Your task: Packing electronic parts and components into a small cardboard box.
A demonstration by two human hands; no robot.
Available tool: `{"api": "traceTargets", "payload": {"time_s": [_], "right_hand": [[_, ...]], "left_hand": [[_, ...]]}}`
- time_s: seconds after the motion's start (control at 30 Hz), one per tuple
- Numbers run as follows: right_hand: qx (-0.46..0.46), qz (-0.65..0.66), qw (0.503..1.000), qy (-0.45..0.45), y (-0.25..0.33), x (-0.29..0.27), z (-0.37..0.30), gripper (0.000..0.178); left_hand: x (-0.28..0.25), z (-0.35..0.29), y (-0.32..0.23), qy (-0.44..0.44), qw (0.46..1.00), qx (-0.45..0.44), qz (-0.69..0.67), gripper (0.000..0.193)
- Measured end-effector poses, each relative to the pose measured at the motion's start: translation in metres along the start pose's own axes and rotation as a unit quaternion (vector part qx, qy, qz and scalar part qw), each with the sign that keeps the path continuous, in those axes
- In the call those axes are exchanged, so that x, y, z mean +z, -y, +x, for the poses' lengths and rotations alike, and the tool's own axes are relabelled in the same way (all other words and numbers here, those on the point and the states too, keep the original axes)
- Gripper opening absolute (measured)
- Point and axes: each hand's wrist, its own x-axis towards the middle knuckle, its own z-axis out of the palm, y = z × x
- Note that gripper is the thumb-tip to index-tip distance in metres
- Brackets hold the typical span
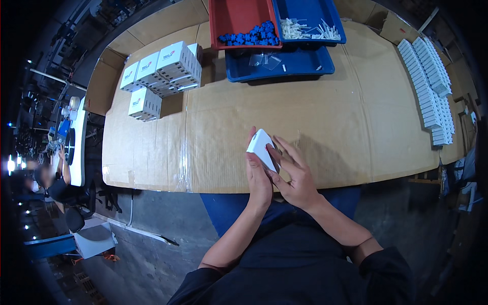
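Observation:
A small white box (260,145) is held in front of me, tilted, just above the near edge of the cardboard-covered table (229,137). My left hand (259,178) is closed around its left side, with the thumb along the near face. From the right, my right hand (296,179) presses its fingers against the box's face and edge. The fingertips on the far side of the box are partly hidden.
Stacked white boxes (173,63) stand at the far left. At the back are a red tray (244,15) of blue plastic pieces, a blue tray (310,10) of white pieces and a lower blue tray (284,73). White box rows (424,96) line the right. A person (61,185) sits far left.

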Motion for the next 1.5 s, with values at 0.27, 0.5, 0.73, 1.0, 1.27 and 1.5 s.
{"api": "traceTargets", "payload": {"time_s": [0.27, 0.5, 0.73, 1.0, 1.27, 1.5], "right_hand": [[-0.033, -0.019, 0.999, -0.02, 0.011, 0.017, -0.009, 0.05], [-0.019, 0.01, 0.999, -0.031, 0.016, 0.019, -0.017, 0.048], [0.024, 0.207, 0.978, 0.028, 0.01, 0.022, -0.018, 0.052], [0.302, 0.434, 0.849, 0.015, 0.023, 0.008, 0.0, 0.057], [0.313, 0.417, 0.853, -0.033, 0.033, 0.015, -0.003, 0.051], [0.286, 0.38, 0.88, 0.011, 0.038, 0.011, -0.004, 0.05]], "left_hand": [[-0.001, -0.001, 0.013, 0.012, 0.992, 0.121, -0.035, 0.092], [-0.002, -0.006, 0.02, 0.011, 0.991, 0.122, -0.06, 0.096], [-0.019, -0.003, 0.018, -0.003, 0.987, 0.155, -0.031, 0.102], [-0.024, -0.002, 0.015, 0.055, 0.945, 0.268, 0.18, 0.102], [-0.028, -0.002, 0.019, 0.028, 0.915, 0.316, 0.251, 0.095], [-0.031, 0.004, 0.029, -0.022, 0.889, 0.388, 0.24, 0.086]]}}
